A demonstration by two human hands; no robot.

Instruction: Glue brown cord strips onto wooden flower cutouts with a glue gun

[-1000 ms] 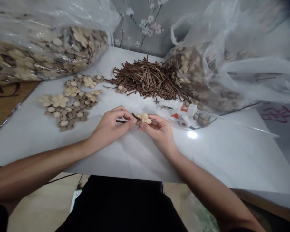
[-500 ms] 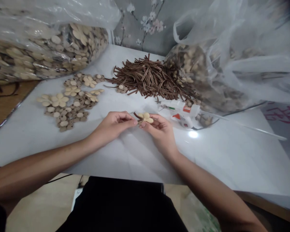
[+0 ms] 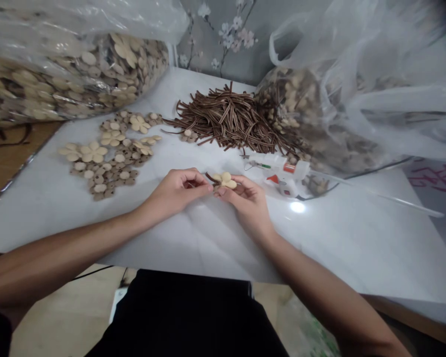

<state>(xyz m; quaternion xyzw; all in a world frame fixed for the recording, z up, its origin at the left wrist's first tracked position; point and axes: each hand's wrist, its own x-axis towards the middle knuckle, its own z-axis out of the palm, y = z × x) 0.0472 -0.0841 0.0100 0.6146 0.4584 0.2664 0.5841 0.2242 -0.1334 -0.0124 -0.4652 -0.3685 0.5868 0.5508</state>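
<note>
A cream flower-shaped piece (image 3: pixel 227 180) is pinched between the thumb and fingers of my right hand (image 3: pixel 248 197). A short dark brown strip (image 3: pixel 210 177) sticks out from the flower's left side. Close against that side is my left hand (image 3: pixel 184 189), its thumb and fingers pressed together; whatever is between them is hidden. Beyond my hands lies a heap of brown strips (image 3: pixel 226 119). To the left, cream flower pieces (image 3: pixel 92 151) and small round tan pieces (image 3: pixel 106 176) lie in a loose pile.
A white glue gun (image 3: pixel 288 173) lies right of my hands, with a long clear glue stick (image 3: pixel 379 192) running out behind it. Clear plastic bags full of pieces, one at the left (image 3: pixel 78 84) and one at the right (image 3: pixel 319 114), stand on the white table (image 3: pixel 357 238).
The view has shifted very slightly. Both hands keep nearly the same pose around the flower piece and its strip.
</note>
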